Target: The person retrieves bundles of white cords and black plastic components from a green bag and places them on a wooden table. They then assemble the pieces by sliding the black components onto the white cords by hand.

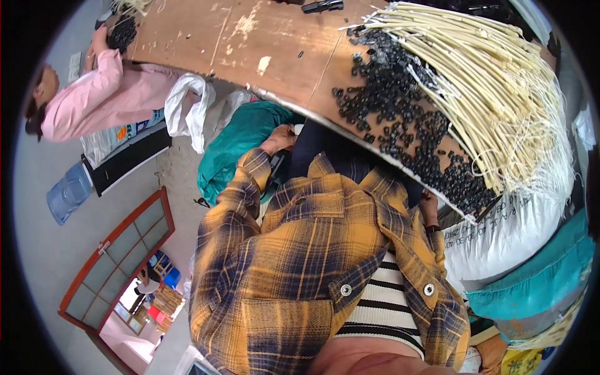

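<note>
My left hand (279,139) is low beside my thigh, just under the near edge of the table (294,44) and against a teal sack (240,140). Its fingers are bent and partly hidden, so what they hold, if anything, does not show. My right hand (428,208) hangs below the table's right-hand corner, next to a large white sack (500,244). The table edge and my sleeve hide most of its fingers. Above it, small black plastic pieces (400,112) lie heaped on the tabletop beside a big bundle of pale cords or sticks (481,94) with loose white threads.
At the left, a person in a pink top (106,94) handles black pieces at the table's far end. A white plastic bag (187,106) hangs near them. A blue water jug (69,192) and a red-framed door (119,256) stand behind; a teal bag (531,281) sits at the right.
</note>
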A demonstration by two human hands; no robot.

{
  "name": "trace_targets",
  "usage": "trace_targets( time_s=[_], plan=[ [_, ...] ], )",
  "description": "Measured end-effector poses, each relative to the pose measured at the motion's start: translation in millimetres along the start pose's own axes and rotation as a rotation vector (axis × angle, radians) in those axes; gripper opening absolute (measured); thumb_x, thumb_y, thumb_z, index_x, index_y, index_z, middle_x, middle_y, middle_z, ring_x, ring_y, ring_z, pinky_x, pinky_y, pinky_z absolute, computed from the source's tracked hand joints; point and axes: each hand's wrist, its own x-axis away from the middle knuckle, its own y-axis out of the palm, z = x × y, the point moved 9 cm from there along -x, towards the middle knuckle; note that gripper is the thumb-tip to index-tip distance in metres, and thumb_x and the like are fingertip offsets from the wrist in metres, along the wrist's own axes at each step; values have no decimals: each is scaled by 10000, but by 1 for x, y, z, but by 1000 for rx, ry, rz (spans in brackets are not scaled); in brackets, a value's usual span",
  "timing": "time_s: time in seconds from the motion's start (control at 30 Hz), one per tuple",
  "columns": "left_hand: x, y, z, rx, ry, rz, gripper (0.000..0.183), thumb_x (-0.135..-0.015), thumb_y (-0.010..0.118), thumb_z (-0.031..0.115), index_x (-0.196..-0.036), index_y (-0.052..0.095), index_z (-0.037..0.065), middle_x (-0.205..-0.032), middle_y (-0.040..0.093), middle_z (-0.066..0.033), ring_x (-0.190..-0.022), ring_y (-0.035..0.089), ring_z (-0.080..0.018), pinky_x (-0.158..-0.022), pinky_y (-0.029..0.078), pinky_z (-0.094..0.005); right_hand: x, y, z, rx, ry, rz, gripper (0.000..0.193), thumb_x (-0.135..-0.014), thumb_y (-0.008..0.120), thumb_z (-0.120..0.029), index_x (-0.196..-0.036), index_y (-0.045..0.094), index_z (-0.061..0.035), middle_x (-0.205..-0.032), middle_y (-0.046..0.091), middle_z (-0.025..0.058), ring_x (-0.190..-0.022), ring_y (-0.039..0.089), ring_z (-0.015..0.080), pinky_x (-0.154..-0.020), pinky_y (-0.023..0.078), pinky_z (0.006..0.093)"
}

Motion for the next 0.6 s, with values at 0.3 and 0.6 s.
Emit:
trace_targets(
  time_s=[0.3,0.6],
  plan=[
    [22,-10,58,-61,-57,-262,419,-825,643,188,-1203,561,28,-1023,649,-109,-891,655,-235,-705,556,-366,3,5,24,424,313,-569,413,-868,542,-323,-1208,585,-92,-1181,578,187,-1109,524,359,-976,380,451],
    [2,-11,109,-519,24,-242,375,-828,628,181,-1175,586,44,-1044,645,-141,-935,638,-276,-767,527,-379,-10,-27,-12,232,335,-411,341,-848,572,-248,-1110,614,-34,-1027,626,180,-959,585,331,-838,438,426]
  ],
)
